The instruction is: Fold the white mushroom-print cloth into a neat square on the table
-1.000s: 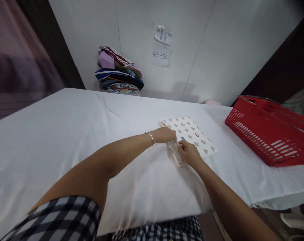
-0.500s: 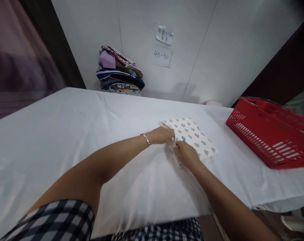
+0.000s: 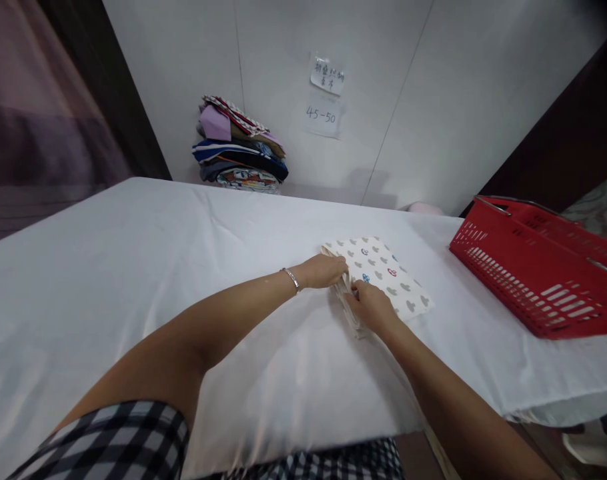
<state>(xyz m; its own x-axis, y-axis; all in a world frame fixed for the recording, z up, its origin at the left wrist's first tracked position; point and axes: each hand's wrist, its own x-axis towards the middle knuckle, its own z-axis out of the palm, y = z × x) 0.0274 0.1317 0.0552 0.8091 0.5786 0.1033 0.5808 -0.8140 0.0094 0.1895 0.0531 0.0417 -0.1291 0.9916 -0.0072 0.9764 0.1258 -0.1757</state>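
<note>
A folded cream cloth printed with grey, blue and red mouse-head shapes lies on the white-covered table, right of the middle. My left hand, with a silver bracelet at the wrist, grips the cloth's layered left edge. Close beside it, nearer to me, my right hand pinches the same edge. Both hands have their fingers closed on the layers, and the fingertips are partly hidden. Below the right hand the stacked folds show at the near corner.
To the right a red plastic basket stands on the white tablecloth. A stack of folded fabrics sits by the back wall. Two paper notes are stuck to that wall. The table's near edge runs close to my body.
Both hands keep their hold on the cloth's left edge with almost no movement. The whole view has shifted very slightly.
</note>
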